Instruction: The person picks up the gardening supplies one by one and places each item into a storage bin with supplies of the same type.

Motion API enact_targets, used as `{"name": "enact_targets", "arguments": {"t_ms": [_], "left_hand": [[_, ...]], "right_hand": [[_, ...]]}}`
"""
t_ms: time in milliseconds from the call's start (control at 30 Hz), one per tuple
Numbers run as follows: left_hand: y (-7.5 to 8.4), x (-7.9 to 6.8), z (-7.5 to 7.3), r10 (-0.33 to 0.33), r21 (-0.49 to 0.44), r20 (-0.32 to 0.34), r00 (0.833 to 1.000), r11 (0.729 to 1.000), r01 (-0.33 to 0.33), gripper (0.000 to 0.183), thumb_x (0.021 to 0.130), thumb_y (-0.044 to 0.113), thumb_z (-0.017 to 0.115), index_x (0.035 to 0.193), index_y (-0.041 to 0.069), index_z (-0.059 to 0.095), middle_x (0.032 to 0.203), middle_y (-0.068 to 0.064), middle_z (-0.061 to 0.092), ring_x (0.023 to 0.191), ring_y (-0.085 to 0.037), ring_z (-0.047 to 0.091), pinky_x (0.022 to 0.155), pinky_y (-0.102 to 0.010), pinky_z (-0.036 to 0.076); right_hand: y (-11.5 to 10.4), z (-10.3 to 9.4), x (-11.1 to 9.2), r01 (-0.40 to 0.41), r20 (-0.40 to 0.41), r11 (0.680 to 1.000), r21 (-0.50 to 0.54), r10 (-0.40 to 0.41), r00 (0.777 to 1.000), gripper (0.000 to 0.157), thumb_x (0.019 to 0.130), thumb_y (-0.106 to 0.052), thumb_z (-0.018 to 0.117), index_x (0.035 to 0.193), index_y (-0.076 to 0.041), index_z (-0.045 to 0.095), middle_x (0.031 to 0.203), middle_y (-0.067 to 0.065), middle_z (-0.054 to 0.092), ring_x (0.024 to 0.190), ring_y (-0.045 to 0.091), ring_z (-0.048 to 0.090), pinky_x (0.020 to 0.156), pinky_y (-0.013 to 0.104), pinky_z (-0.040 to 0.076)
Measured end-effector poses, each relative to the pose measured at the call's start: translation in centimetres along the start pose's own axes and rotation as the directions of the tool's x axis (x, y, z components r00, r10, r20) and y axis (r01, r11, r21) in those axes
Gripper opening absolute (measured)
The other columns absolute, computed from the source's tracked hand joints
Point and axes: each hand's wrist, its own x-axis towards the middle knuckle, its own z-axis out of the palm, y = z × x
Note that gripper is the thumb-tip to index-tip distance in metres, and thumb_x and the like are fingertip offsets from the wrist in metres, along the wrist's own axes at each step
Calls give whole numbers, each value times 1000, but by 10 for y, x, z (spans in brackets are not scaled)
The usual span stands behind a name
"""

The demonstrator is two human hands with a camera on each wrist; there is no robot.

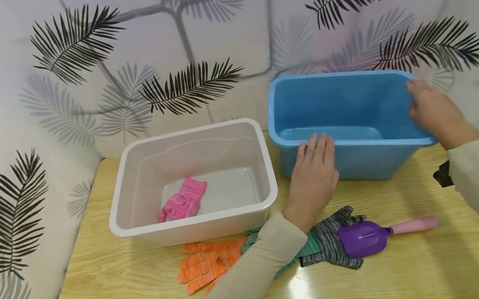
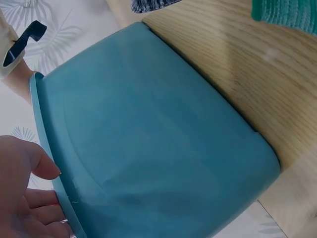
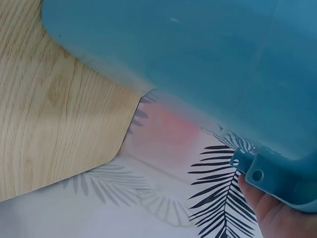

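Observation:
A blue plastic bin (image 1: 338, 163) stands at the back right of the table. My right hand (image 1: 435, 111) grips its right rim; in the right wrist view, that hand (image 3: 282, 218) is under the rim beside a tab with holes. My left hand (image 1: 314, 174) rests on the near rim with fingers straight, and in the left wrist view the thumb of this hand (image 2: 22, 173) touches the rim. Left of the blue bin is a beige bin (image 1: 213, 227) with a pink knit glove (image 1: 184, 198) inside.
An orange glove (image 1: 211, 263), a green glove (image 1: 310, 247) and a grey-black glove (image 1: 332, 238) lie in front of the bins, partly behind my left forearm. A purple scoop (image 1: 364, 239) with a pink handle overlaps the grey-black one. A leaf-patterned wall (image 1: 215, 45) backs the table.

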Motion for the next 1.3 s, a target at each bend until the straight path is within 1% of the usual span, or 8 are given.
{"name": "enact_targets", "arguments": {"t_ms": [267, 433, 567, 667, 833, 1067, 1200, 1300], "left_hand": [[4, -7, 1, 0, 27, -21, 1000, 1000, 1, 59, 92, 32, 52, 141, 2, 36, 142, -10, 41, 133, -24, 34, 110, -39, 23], [8, -10, -3, 13, 12, -45, 999, 1000, -12, 56, 92, 31, 53, 139, 5, 40, 140, -8, 44, 131, -22, 37, 110, -38, 23], [11, -11, -4, 33, 30, -62, 998, 999, -31, 55, 92, 31, 53, 138, 4, 42, 138, -7, 47, 129, -21, 40, 109, -37, 25], [14, -12, -4, 40, 30, -78, 996, 999, -38, 52, 92, 30, 50, 137, 5, 43, 137, -6, 48, 128, -20, 41, 109, -36, 26], [15, -14, -4, 45, 23, -107, 993, 999, -42, 52, 92, 29, 47, 138, 4, 42, 136, -6, 49, 127, -20, 42, 109, -36, 25], [15, -18, -7, 41, 17, -104, 994, 999, -39, 53, 92, 29, 48, 138, 5, 42, 137, -7, 48, 128, -20, 42, 109, -36, 24], [17, -20, -9, 44, 4, -92, 995, 999, -44, 55, 91, 30, 50, 139, 4, 41, 138, -7, 47, 128, -21, 41, 110, -36, 23], [19, -23, -10, 46, -1, -86, 995, 999, -46, 57, 91, 31, 51, 139, 3, 40, 138, -8, 46, 128, -21, 41, 110, -37, 23]], "right_hand": [[-1, 3, 0, 47, -19, 999, -13, -48, 999, 55, 92, 1, 39, 141, 13, 17, 148, 28, 14, 137, 40, 8, 111, 47, 4], [1, 2, 0, 71, -43, 997, -10, -72, 996, 52, 93, 1, 36, 141, 11, 20, 147, 28, 17, 136, 40, 12, 111, 47, 7], [3, 0, 0, 96, -62, 995, -10, -97, 993, 50, 94, 2, 35, 141, 10, 23, 146, 28, 21, 136, 40, 16, 111, 47, 9], [3, -2, 0, 105, -59, 994, -2, -105, 993, 50, 94, 1, 35, 142, 9, 23, 146, 27, 21, 135, 40, 17, 111, 48, 10], [4, -3, -2, 101, -38, 995, 16, -100, 994, 52, 95, 0, 35, 144, 7, 19, 148, 25, 16, 136, 40, 13, 110, 49, 8], [2, -1, -1, 113, -31, 993, 25, -112, 993, 55, 93, 0, 42, 143, 7, 20, 149, 23, 16, 137, 40, 13, 110, 50, 9], [2, 0, -1, 112, -20, 993, 25, -111, 994, 56, 93, 0, 42, 144, 7, 18, 150, 21, 12, 138, 38, 10, 110, 50, 6], [3, 0, -2, 122, -23, 992, 25, -121, 992, 56, 93, 0, 43, 143, 7, 19, 150, 21, 13, 137, 38, 10, 109, 52, 8]]}}
